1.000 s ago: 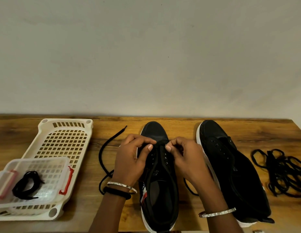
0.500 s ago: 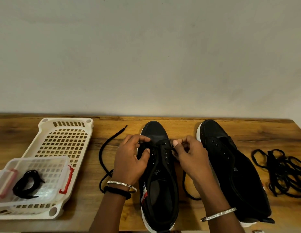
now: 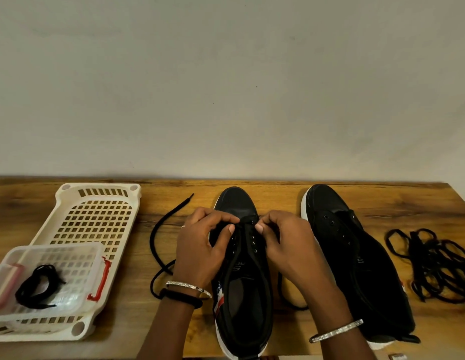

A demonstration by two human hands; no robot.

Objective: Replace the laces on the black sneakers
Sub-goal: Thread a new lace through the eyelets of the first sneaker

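Head view: lacing the middle sneaker (image 3: 236,201) on the worktop (image 3: 397,201), at the toe-end eyelets, black lace (image 3: 248,219) pinched between curled fingers of left hand (image 3: 200,245) and right hand (image 3: 286,245). Probably next: evening both ends, then crossing upward. Unlaced just beside it, the second sneaker (image 3: 356,255).

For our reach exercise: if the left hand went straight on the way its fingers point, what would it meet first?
Likely the right hand, just across the lace both pinch over the sneaker; depth is unclear.
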